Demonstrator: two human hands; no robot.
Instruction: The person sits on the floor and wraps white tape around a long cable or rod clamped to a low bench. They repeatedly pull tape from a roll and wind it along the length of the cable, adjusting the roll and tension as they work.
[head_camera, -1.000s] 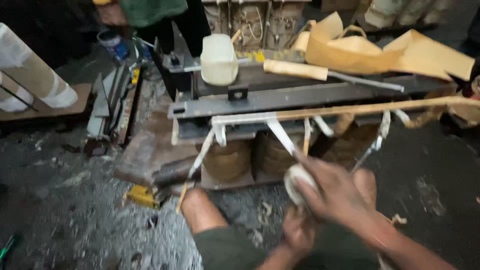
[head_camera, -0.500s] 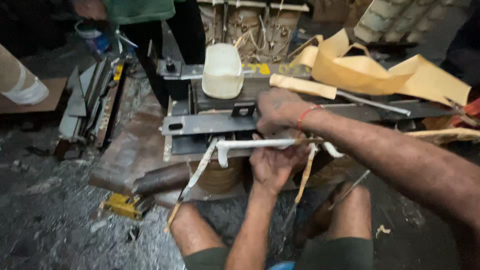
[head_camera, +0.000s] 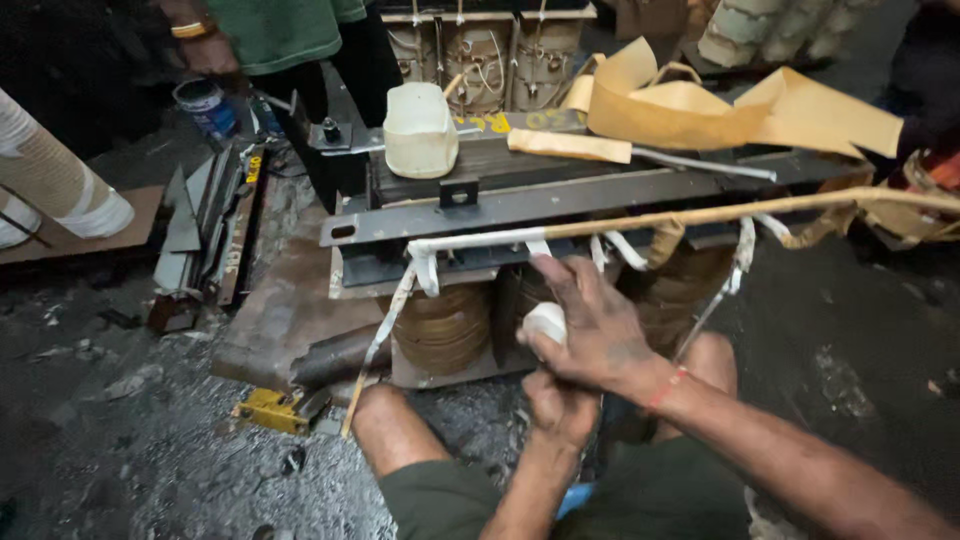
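Right hand: at about 5 o'clock from frame centre, fingers curled closed around a small white roll of tape, thumb pressed on its near side.
Left hand: directly below the right hand, at 6 o'clock from it, touching its underside; mostly hidden, so how far its fingers are closed and whether they hold anything cannot be told.
Roll of tape: in front of the wound coils, just below the taped bar.
Taped bar: a long horizontal lead wrapped in white tape at its left end and tan further toward 3 o'clock; loose white strips hang from it.
Steel frame: dark clamping channel across the top of the coils, at 12 o'clock from the hands.
White plastic container: stands on top of the frame, toward 11 o'clock.
Tan paper sheets: crumpled on the frame at 1 o'clock.
Metal strips: stacked on the floor at 9 o'clock.
Yellow tool: on the gritty floor at 8 o'clock, near the person's left knee.
Another person: green garment, standing at 11 o'clock, well apart.
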